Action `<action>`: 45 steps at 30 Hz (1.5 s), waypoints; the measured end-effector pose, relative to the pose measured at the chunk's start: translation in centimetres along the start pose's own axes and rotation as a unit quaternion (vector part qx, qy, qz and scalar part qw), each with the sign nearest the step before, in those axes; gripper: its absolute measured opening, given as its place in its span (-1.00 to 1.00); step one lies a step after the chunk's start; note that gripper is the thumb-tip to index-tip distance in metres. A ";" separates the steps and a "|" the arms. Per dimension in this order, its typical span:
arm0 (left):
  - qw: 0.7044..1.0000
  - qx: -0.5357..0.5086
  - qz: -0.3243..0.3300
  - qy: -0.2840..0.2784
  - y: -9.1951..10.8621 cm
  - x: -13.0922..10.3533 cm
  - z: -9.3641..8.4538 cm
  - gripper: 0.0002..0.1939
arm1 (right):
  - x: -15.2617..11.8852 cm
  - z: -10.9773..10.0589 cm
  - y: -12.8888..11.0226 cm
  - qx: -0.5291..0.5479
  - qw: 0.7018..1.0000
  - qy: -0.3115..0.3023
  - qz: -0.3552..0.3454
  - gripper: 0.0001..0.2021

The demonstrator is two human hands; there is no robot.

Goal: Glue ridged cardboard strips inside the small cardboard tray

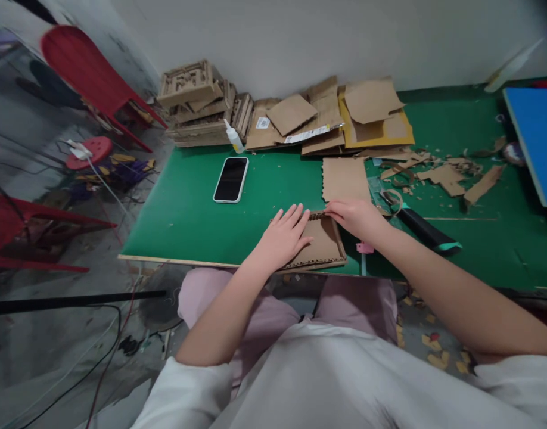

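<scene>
A shallow cardboard tray (320, 239) with raised corrugated edges lies at the table's front edge. My left hand (280, 237) rests over its left side, fingers stretched out and palm down. At the tray's far right corner, the fingertips of my right hand (354, 217) are pinched on the far rim; the hand hides part of that corner. Just beyond it lies a flat cardboard piece (345, 179) with a ragged left edge. Under my right wrist is a small pink-ended tool (365, 247). To its right sits a black and teal handle (423, 226).
A phone (231, 180) and a glue bottle (233, 137) stand left on the green table (188, 202). Stacked cardboard frames (197, 113) and loose cardboard sheets (295, 116) line the wall. Cardboard scraps (447, 176) and a blue board (535, 137) are at right.
</scene>
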State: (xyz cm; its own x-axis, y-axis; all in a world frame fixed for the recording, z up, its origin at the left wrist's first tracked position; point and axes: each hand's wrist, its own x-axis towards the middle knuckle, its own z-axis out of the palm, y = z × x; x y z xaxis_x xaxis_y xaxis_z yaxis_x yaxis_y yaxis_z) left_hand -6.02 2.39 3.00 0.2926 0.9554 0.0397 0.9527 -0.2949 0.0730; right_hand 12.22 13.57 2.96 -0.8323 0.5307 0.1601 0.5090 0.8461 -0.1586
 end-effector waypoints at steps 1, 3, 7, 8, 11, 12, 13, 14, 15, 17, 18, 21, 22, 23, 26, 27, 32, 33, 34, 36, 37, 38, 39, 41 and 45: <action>1.000 0.002 -0.001 -0.003 0.0 0.0 0.2 -0.41 | 0.0 -0.1 -0.1 -0.009 1.000 -0.009 0.001 -0.80; 1.000 0.006 -0.002 -0.004 -0.2 0.0 0.4 -0.40 | 0.1 -0.2 -0.1 -0.020 1.000 -0.023 -0.004 -0.80; 1.000 0.003 -0.001 0.002 -0.3 0.0 0.8 -0.42 | 0.3 0.0 -0.1 -0.030 0.999 -0.031 -0.028 -0.81; 1.000 0.001 -0.002 0.003 -0.2 0.1 0.8 -0.42 | 0.4 0.0 -0.1 -0.033 0.998 -0.032 -0.032 -0.81; 1.000 -0.010 -0.009 0.002 0.1 0.2 0.9 -0.43 | 0.5 0.0 0.0 -0.039 0.998 -0.038 -0.034 -0.80; 1.000 -0.017 -0.011 0.001 0.2 0.3 0.9 -0.44 | 0.5 0.0 -0.1 -0.038 0.998 -0.041 -0.030 -0.80; 1.000 -0.028 -0.012 0.001 0.1 0.2 0.7 -0.45 | 0.5 -0.2 -0.1 -0.035 0.998 -0.043 -0.022 -0.80; 0.999 -0.043 -0.013 0.005 -0.1 0.2 0.5 -0.47 | 0.6 -0.4 -0.1 -0.028 0.998 -0.045 -0.014 -0.81; 0.998 -0.062 -0.019 0.016 -0.5 0.0 0.2 -0.49 | 0.6 -0.6 -0.2 -0.016 0.999 -0.046 -0.007 -0.82; 0.991 -0.110 -0.046 0.062 -1.8 -0.7 -0.8 -0.50 | 0.9 -1.0 -0.5 0.015 0.999 -0.040 0.003 -0.85; 0.984 -0.133 -0.072 0.094 -2.6 -1.1 -1.3 -0.49 | 1.0 -1.1 -0.7 0.029 0.999 -0.035 0.003 -0.83; 0.968 -0.180 -0.130 0.119 -5.0 -2.3 -2.8 -0.44 | 1.7 -1.2 -1.3 0.033 0.999 -0.036 -0.017 -0.76; 0.968 -0.182 -0.140 0.099 -5.6 -2.6 -3.0 -0.44 | 2.0 -1.1 -1.6 0.019 0.998 -0.044 -0.028 -0.76; 0.971 -0.175 -0.141 0.075 -5.9 -2.7 -3.1 -0.46 | 2.2 -1.0 -1.8 0.001 0.998 -0.056 -0.039 -0.77; 0.986 -0.129 -0.108 0.012 -5.8 -2.1 -2.5 -0.53 | 2.8 -0.5 -2.3 -0.056 0.992 -0.094 -0.059 -0.82; 0.988 -0.117 -0.097 0.003 -5.6 -1.8 -2.2 -0.54 | 2.9 -0.4 -2.3 -0.071 0.990 -0.102 -0.061 -0.83; 0.990 -0.107 -0.092 0.012 -4.8 -0.6 -1.2 -0.60 | 3.0 0.0 -2.4 -0.099 0.988 -0.103 -0.060 -0.87; 0.990 -0.107 -0.094 0.016 -4.8 -0.6 -1.2 -0.59 | 2.9 0.0 -2.4 -0.100 0.988 -0.101 -0.059 -0.88; 0.989 -0.107 -0.097 0.021 -4.7 -0.6 -1.2 -0.59 | 2.9 0.1 -2.3 -0.100 0.988 -0.098 -0.059 -0.88; 0.988 -0.108 -0.103 0.029 -4.7 -0.7 -1.1 -0.61 | 2.8 0.2 -2.3 -0.100 0.989 -0.092 -0.059 -0.87; 0.988 -0.109 -0.104 0.031 -4.7 -0.7 -1.0 -0.64 | 2.8 0.3 -2.4 -0.099 0.989 -0.088 -0.059 -0.87; 0.988 -0.109 -0.104 0.033 -4.7 -0.8 -1.0 -0.67 | 2.8 0.4 -2.4 -0.097 0.990 -0.085 -0.059 -0.87; 0.988 -0.110 -0.103 0.033 -4.7 -0.8 -0.9 -0.71 | 2.7 0.4 -2.4 -0.095 0.990 -0.081 -0.058 -0.87; 0.988 -0.110 -0.100 0.032 -4.6 -0.7 -0.9 -0.76 | 2.7 0.5 -2.3 -0.091 0.991 -0.077 -0.057 -0.87; 0.990 -0.106 -0.092 0.029 -4.3 -0.4 -0.9 -0.79 | 2.8 0.2 -2.2 -0.074 0.992 -0.082 -0.054 -0.86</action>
State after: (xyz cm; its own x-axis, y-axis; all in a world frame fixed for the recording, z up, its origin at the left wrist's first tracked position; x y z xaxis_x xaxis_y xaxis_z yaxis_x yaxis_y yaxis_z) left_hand -10.35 3.22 3.54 0.1044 0.9925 0.0636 0.9490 -0.1186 0.2921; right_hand 8.70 13.16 3.56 -0.9020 0.4316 0.0057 0.4316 0.9021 -0.0032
